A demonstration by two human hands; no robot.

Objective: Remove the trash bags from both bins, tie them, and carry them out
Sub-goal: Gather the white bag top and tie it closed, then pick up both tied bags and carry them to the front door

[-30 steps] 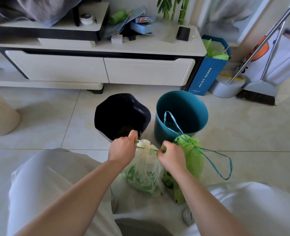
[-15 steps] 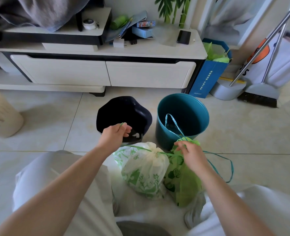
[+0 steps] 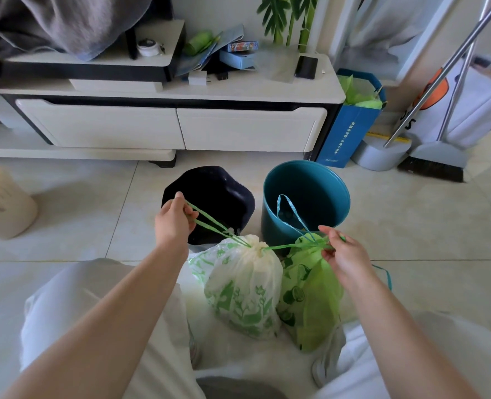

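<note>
A white trash bag (image 3: 243,289) with a green leaf print stands on the floor between my knees, its neck gathered shut. My left hand (image 3: 173,223) grips one green drawstring (image 3: 212,224) and holds it taut up and to the left. My right hand (image 3: 340,253) pinches the other end of the drawstring out to the right. A green trash bag (image 3: 310,295) leans against the white one, its teal drawstring (image 3: 291,211) looping up. Behind them stand a dark wavy-rimmed bin (image 3: 224,197) and a teal bin (image 3: 319,185).
A low white TV cabinet (image 3: 181,125) runs along the back. A blue paper bag (image 3: 351,125), a dustpan (image 3: 379,154) and a broom (image 3: 434,162) stand at the right. A beige container (image 3: 2,203) sits at the left on the tiled floor.
My hands have moved apart from the white bag's neck, the left up and left, the right out to the right. The green drawstring is now stretched taut and the bag's neck is cinched.
</note>
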